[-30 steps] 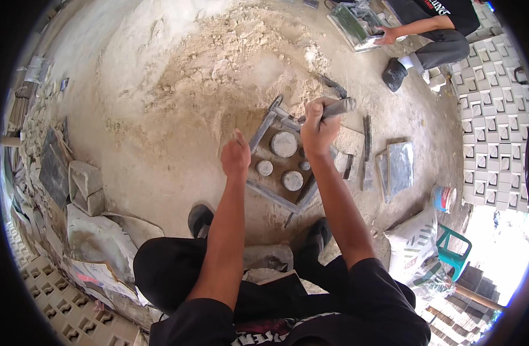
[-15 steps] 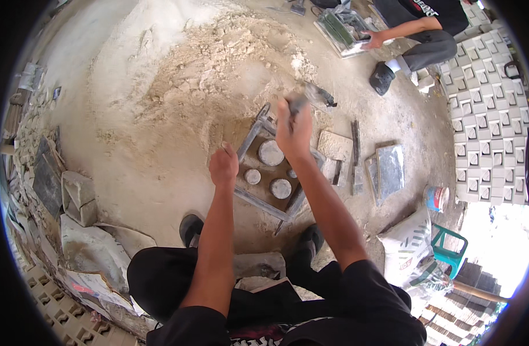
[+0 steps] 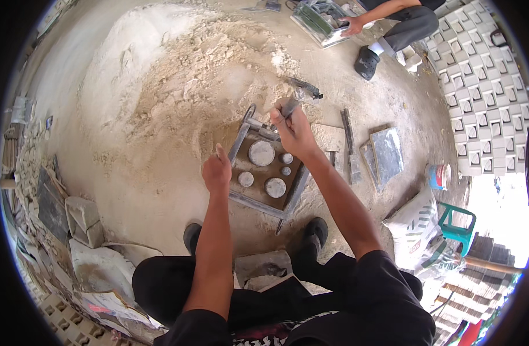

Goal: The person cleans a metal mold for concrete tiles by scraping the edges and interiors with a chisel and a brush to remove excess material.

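A square grey metal mould frame (image 3: pixel 257 205) lies on the ground in front of me. Several round pale discs, among them a large disc (image 3: pixel 261 153), sit in its brown bed. Above its far right corner, my right hand (image 3: pixel 296 135) is closed around a stubby dark grey tool (image 3: pixel 289 108); the grip hides its kind. My left hand (image 3: pixel 217 173) is beside the mould's left side, fingers curled and thumb raised; whatever it may hold is hidden. Just beyond my right hand lies a trowel-like tool (image 3: pixel 305 88) with a dark handle.
A large heap of pale powder (image 3: pixel 184 75) spreads beyond the mould. To the right lie dark bars (image 3: pixel 351 147), flat grey plates (image 3: pixel 387 153), a tub (image 3: pixel 439 176), a white sack (image 3: pixel 413 228) and a green stool (image 3: pixel 458 225). Another person's hand (image 3: pixel 352 26) touches a second mould (image 3: pixel 319 26).
My right hand was blurred by motion and now shows sharply, still gripping the grey tool. The whole view has shifted slightly; small discs earlier covered by my right hand now show.
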`<state>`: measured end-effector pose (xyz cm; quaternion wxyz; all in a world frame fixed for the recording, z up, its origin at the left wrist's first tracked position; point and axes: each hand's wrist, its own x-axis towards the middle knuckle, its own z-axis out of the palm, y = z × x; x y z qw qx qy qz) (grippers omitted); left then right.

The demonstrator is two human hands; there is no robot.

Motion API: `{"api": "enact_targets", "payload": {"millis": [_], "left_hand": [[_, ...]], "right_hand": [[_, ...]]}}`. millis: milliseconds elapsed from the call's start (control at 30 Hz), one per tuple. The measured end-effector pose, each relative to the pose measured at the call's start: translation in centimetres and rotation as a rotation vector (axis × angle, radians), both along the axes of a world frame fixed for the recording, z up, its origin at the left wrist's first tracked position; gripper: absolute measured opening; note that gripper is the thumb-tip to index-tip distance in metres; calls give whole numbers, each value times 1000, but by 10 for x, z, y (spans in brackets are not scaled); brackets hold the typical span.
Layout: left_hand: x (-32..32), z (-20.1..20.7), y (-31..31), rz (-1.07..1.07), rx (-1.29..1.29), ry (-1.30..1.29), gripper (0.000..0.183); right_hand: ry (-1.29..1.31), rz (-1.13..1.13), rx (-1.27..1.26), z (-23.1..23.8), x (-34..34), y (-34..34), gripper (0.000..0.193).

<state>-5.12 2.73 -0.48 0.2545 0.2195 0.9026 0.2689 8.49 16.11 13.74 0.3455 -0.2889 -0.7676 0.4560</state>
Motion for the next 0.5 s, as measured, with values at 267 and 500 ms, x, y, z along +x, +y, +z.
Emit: {"api": "enact_targets", "payload": {"millis": [267,500], "left_hand": [[9,12,0,-193,-7,168,67],[11,5,-5,-301,2,163,61]], "right_hand": [[55,-16,-34,-16,25,14,19],[90,-155,11,-33,38,-2,11]]}}
